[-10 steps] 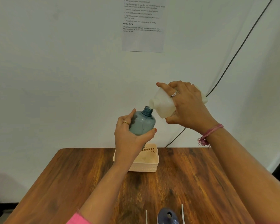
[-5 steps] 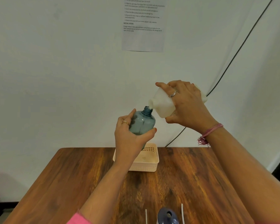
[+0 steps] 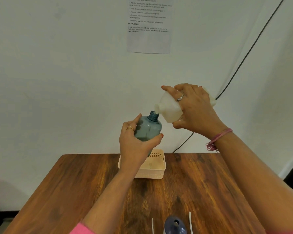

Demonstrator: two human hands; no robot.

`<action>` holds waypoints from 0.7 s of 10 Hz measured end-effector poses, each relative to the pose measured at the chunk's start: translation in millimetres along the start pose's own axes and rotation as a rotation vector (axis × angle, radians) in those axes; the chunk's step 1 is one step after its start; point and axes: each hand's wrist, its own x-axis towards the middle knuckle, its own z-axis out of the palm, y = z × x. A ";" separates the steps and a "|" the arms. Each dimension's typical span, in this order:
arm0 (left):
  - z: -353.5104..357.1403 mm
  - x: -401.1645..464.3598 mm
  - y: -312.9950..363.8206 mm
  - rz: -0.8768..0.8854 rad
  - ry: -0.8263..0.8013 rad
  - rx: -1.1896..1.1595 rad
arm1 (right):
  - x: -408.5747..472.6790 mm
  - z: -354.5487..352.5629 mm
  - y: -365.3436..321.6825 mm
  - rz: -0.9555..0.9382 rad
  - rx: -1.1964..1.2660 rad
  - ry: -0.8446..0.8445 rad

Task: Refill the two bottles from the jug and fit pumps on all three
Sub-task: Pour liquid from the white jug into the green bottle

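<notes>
My left hand grips a clear blue bottle and holds it up in the air above the table, its open neck tilted up to the right. My right hand holds the white jug tipped over, its spout just above and touching the blue bottle's mouth. At the bottom edge a second dark blue bottle shows its open top. Two thin white pump tubes lie beside it, one on each side. No pump heads are visible.
A peach plastic basket sits at the back middle of the wooden table, under the held bottle. A black cable runs down the white wall behind. A printed sheet is stuck on the wall.
The jug and blue bottle have stayed almost still, spout held at the bottle's mouth; the jug dipped very slightly.
</notes>
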 end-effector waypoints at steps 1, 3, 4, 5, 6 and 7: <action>0.2 0.3 0.1 -0.005 -0.001 0.003 | 0.3 -0.1 0.3 0.000 -0.008 0.001; 1.0 -0.3 0.3 -0.007 -0.005 -0.013 | 0.2 -0.5 1.4 -0.004 -0.009 0.002; 1.1 -0.4 -0.1 -0.010 -0.008 -0.017 | 0.0 -0.9 1.1 -0.004 -0.013 0.000; 1.5 0.3 -0.2 -0.017 -0.010 -0.029 | 0.0 -1.7 1.1 -0.004 -0.018 -0.004; 1.9 0.4 0.3 -0.021 -0.009 -0.032 | -0.1 -1.9 1.0 -0.002 -0.019 -0.008; 2.2 0.7 0.2 -0.025 -0.010 -0.030 | 0.0 -1.2 0.5 -0.004 -0.019 -0.006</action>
